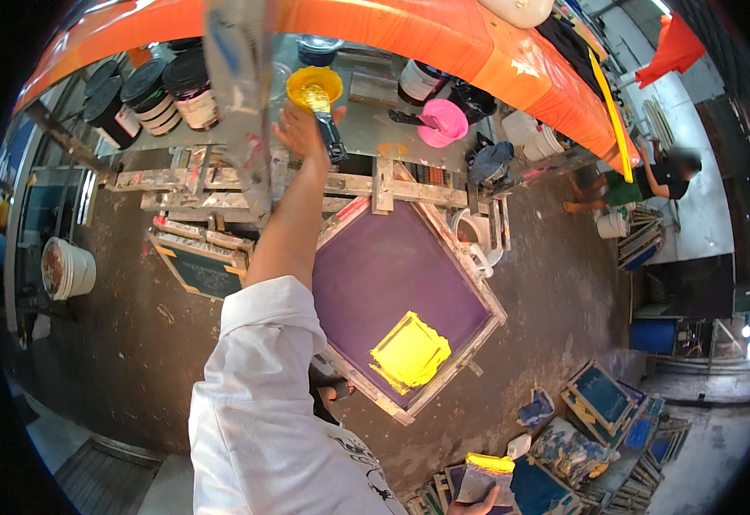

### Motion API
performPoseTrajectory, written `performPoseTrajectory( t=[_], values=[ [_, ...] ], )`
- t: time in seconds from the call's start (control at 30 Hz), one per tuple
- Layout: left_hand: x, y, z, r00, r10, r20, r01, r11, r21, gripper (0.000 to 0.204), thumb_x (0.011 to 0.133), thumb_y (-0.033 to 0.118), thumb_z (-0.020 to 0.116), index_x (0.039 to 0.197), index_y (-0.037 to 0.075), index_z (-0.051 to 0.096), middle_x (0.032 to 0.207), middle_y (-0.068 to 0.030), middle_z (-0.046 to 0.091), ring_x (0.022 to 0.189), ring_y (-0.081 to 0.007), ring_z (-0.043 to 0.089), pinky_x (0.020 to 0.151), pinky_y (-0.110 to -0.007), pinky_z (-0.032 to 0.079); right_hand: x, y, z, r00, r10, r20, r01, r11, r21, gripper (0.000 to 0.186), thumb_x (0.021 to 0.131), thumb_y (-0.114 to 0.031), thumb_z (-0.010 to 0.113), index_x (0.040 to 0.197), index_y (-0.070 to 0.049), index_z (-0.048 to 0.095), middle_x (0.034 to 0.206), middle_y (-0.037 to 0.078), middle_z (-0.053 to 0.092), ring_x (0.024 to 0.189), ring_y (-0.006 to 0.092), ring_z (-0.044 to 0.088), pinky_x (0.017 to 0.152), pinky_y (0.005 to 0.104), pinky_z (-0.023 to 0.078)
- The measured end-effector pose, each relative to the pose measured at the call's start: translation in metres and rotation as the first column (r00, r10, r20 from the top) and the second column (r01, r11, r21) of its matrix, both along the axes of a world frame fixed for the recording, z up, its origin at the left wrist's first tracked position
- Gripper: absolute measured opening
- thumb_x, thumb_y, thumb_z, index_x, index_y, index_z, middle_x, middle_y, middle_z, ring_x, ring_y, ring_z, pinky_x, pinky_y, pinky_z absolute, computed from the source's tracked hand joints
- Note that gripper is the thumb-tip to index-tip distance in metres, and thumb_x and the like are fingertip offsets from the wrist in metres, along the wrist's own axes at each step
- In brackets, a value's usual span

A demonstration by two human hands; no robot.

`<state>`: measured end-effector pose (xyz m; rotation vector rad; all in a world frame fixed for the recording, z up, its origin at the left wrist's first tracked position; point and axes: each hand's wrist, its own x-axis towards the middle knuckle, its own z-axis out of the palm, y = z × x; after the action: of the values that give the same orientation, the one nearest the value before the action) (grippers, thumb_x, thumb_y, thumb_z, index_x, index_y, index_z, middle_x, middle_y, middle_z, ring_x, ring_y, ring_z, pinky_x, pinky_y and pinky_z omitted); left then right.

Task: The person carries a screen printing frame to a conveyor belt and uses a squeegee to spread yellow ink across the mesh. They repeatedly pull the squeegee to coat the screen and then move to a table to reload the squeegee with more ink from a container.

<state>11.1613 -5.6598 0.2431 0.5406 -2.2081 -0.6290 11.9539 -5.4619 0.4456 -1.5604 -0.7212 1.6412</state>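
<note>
My left hand [303, 133] reaches up to the shelf, its fingers spread against the near side of a yellow bowl [327, 79]. Yellow ink is in the bowl, and a dark-handled spatula [330, 136] leans out of it over my wrist. At the lower edge my right hand [476, 505], only partly in view, grips a grey squeegee [475, 485] with yellow ink along its far edge. Between the hands lies a wood-framed printing screen [400, 266] with purple mesh. A thick yellow ink patch [411, 352] covers its near part.
Dark ink tubs [145, 93] stand at the shelf's left; a pink bowl [443, 122] is at its right. An orange-covered table edge [375, 21] runs above. White buckets [69, 268] and stacked screens [600, 399] are on the floor. Another person [654, 178] is at far right.
</note>
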Motion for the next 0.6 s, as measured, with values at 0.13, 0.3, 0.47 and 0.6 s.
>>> performPoseTrajectory(
  t=[0.13, 0.3, 0.47, 0.6],
  values=[
    [-0.014, -0.009, -0.018, 0.989, 0.109, -0.097, -0.118, 0.988, -0.095, 0.105, 0.071, 0.089, 0.064, 0.132, 0.004, 0.06, 0.12, -0.0128, 0.071, 0.123, -0.0302, 0.062, 0.109, -0.056, 0.035, 0.018, -0.016, -0.019, 1.0, -0.004, -0.012, 0.004, 1.0, -0.027, 0.06, 0.097, -0.044, 0.064, 0.146, -0.01, 0.054, 0.144, 0.011, 0.06, 0.132, 0.0333, 0.054, 0.114, 0.0514, 0.042],
    [-0.005, -0.005, -0.01, 0.972, -0.047, -0.23, 0.033, 0.998, -0.061, 0.078, 0.079, 0.075, 0.069, 0.118, 0.007, 0.07, 0.112, -0.0094, 0.073, 0.112, -0.0274, 0.066, 0.104, -0.049, 0.041, -0.01, -0.049, -0.019, 0.994, 0.031, -0.1, -0.014, 0.986, 0.168, 0.055, 0.098, -0.035, 0.066, 0.143, -0.006, 0.056, 0.136, 0.01, 0.065, 0.12, 0.0296, 0.064, 0.104, 0.046, 0.052],
    [0.054, 0.02, -0.002, 0.885, -0.427, -0.186, 0.46, 0.864, 0.206, 0.078, 0.081, 0.067, 0.073, 0.125, 0.004, 0.065, 0.121, -0.0131, 0.069, 0.117, -0.0303, 0.063, 0.106, -0.047, 0.041, 0.005, -0.026, -0.041, 0.993, 0.033, 0.111, -0.058, 0.969, 0.238, 0.051, 0.092, -0.012, 0.074, 0.139, -0.006, 0.056, 0.129, 0.007, 0.066, 0.115, 0.0236, 0.066, 0.093, 0.0413, 0.057],
    [0.14, 0.024, 0.013, 0.756, -0.628, -0.185, 0.624, 0.607, 0.493, 0.079, 0.082, 0.061, 0.076, 0.131, 0.002, 0.061, 0.129, -0.0161, 0.066, 0.121, -0.0326, 0.06, 0.108, -0.045, 0.041, -0.023, 0.012, -0.047, 0.928, 0.23, 0.292, -0.307, 0.918, 0.253, 0.057, 0.089, -0.011, 0.081, 0.138, -0.001, 0.055, 0.131, 0.009, 0.062, 0.121, 0.0227, 0.059, 0.104, 0.038, 0.045]
  ],
)
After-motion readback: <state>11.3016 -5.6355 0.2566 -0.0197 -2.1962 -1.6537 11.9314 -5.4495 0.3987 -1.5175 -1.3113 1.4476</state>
